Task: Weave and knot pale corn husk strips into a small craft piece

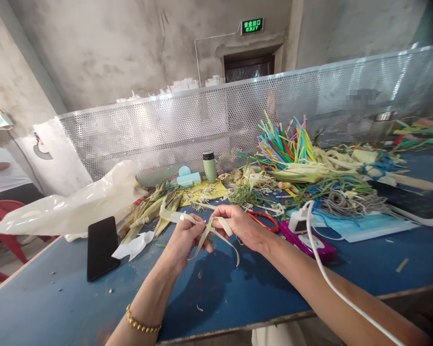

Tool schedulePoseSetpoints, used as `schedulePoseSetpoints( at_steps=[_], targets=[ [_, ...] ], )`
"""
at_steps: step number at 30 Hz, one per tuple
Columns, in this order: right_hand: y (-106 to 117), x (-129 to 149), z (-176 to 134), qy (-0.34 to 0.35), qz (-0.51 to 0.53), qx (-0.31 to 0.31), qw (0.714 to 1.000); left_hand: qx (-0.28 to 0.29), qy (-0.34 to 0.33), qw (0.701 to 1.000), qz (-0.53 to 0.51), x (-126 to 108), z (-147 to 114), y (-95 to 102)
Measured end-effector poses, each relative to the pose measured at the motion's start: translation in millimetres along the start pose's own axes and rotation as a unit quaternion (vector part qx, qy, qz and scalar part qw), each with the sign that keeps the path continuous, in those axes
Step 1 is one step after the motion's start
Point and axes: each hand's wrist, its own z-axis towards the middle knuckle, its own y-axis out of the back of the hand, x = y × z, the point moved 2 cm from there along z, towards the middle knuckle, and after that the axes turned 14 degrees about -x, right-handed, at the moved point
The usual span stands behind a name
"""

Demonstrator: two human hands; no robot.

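Note:
My left hand (187, 235) pinches pale, flat strips that look like corn husk (222, 225) just above the blue table. Facing it, my right hand (236, 222) grips the same strips near the point where they cross. One strip end sticks out to the left past my left hand, and another hangs down below my right hand. Beyond my hands lies a bundle of dried husks (144, 216). A red-handled tool, perhaps scissors (270, 222), lies partly hidden behind my right forearm.
A black phone (101, 247) and a plastic bag (75, 204) lie left. Right are a purple power strip (319, 247), a white cable (319, 264) across my forearm, a blue mask (368, 226) and grey cord (341, 203). Colourful stems (286, 142) and a green bottle (209, 168) stand behind.

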Motion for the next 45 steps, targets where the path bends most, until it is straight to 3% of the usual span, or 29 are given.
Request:
schedulePoseSetpoints(
  at_steps=[10,15,20,24,45],
  targets=[
    [1,-6,2,0.043,-0.038,0.019,0.998,0.024,-0.045,0.998,0.043,-1,-1,2.6],
    [2,-9,2,0.04,-0.045,0.027,0.998,0.026,-0.037,0.996,0.072,0,-1,1.0],
    [2,-9,2,0.023,-0.038,-0.005,0.999,-0.007,-0.034,0.997,0.075,0,1,1.8],
    [0,-4,1,0.054,-0.027,0.001,0.998,-0.025,-0.027,0.998,0.057,-1,1,4.2],
    [0,-5,1,0.056,-0.065,-0.051,0.995,-0.021,-0.031,0.997,0.066,-2,-1,1.0]
  ],
)
